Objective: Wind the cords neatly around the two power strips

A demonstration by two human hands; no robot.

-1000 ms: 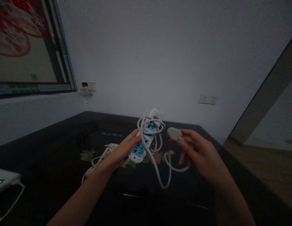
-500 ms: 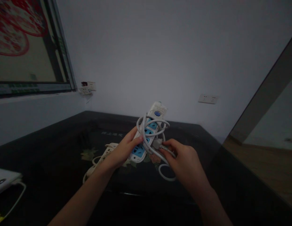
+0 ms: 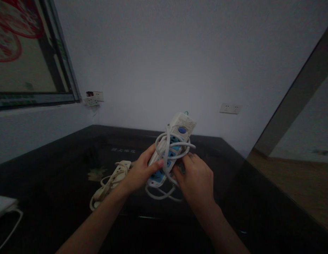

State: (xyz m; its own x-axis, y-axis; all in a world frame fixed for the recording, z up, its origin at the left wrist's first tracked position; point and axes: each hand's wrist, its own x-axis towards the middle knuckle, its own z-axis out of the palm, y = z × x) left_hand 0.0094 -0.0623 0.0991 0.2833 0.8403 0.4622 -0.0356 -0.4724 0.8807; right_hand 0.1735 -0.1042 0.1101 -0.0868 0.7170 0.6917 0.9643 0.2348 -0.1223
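Tilted up above the black table, a white power strip (image 3: 179,122) with blue sockets and a blue switch rests in my left hand (image 3: 141,169). My left thumb lies across its lower front, and the other fingers go behind it. Its grey-white power cord (image 3: 167,155) is looped loosely around the strip, with slack loops hanging underneath. At the right edge, my right hand (image 3: 197,178) has its fingers closed on the cord close to the strip. The plug is hidden by that hand.
Left of the held strip, a cream power strip (image 3: 124,166) with its own cord lies on the black table (image 3: 66,176). A white device (image 3: 4,206) with a cable sits at the far left. Wall sockets (image 3: 230,108) are beyond the table, and a window (image 3: 34,70) is at left.
My right hand has moved up against the strip's side, taking the plug out of sight. The hanging loop has shifted left beneath the strip, which has moved slightly right at its top.
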